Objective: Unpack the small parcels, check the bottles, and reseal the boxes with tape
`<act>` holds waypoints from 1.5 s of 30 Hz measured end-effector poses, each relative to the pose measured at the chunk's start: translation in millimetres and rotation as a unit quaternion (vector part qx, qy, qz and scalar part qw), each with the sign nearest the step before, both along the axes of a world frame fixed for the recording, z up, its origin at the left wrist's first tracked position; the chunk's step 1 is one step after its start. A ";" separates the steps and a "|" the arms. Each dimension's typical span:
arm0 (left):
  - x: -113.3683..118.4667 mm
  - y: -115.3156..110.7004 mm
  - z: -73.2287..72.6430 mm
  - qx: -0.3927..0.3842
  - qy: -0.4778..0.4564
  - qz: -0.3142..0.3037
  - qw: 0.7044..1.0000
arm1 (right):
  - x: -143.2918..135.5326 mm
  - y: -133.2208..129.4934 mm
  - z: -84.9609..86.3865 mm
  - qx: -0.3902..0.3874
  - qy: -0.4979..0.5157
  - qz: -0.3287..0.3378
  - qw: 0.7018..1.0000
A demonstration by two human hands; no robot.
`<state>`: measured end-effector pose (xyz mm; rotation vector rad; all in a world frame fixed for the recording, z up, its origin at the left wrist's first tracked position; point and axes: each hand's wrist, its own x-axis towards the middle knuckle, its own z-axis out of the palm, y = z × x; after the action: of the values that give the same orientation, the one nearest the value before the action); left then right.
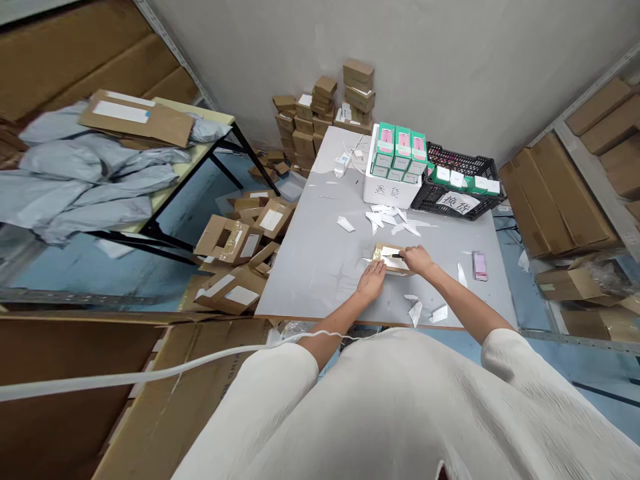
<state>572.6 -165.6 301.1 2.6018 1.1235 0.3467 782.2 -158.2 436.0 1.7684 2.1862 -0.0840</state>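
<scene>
A small cardboard box (pixel 407 271) with a white label and shiny tape lies on the grey table (pixel 310 267) in front of me. My left hand (pixel 371 281) grips its near left corner, fingers against the edge. Over the box's top, my right hand (pixel 418 259) is closed around a slim dark utility knife (pixel 395 255), pointing left toward the taped end. Whether its blade is out is too small to see. Torn white paper scraps (pixel 384 217) lie beyond the box, and more scraps (pixel 415 312) are near the front edge.
At the table's back stand a white bin (pixel 385 192) with green-and-pink boxes and a black crate (pixel 435 200). A pink packet (pixel 479 265) lies right. Opened cartons (pixel 240 287) crowd the floor at left; a white cable (pixel 150 375) crosses before me.
</scene>
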 end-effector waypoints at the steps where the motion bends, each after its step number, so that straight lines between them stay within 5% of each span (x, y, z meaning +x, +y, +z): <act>1: 0.6 -0.5 0.2 0.004 0.010 0.002 1.000 | 1.1 -1.2 1.6 -0.005 -0.012 0.003 1.000; 14: 11.3 -4.6 -0.8 0.012 0.050 0.018 0.999 | 23.4 -14.5 13.0 -0.021 -0.013 -0.003 1.000; 26: 27.2 -3.6 -3.1 0.017 0.089 0.043 0.995 | 109.7 -55.2 19.6 -0.031 -0.010 -0.047 0.998; 36: 51.2 -2.5 28.2 0.039 0.096 0.065 0.993 | 191.8 -97.5 -13.1 0.022 0.081 -0.134 0.987; 41: 91.8 17.2 45.1 0.022 0.104 -0.014 0.994 | 193.0 -105.7 -43.0 0.038 0.187 -0.178 0.965; 45: 118.1 31.7 48.6 0.004 0.156 -0.040 0.987 | 181.7 -107.7 -49.4 0.032 0.246 -0.199 0.948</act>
<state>690.8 -133.9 349.7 2.7634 1.1068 -0.0774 963.9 -265.9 386.6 2.4120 2.1058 -0.6168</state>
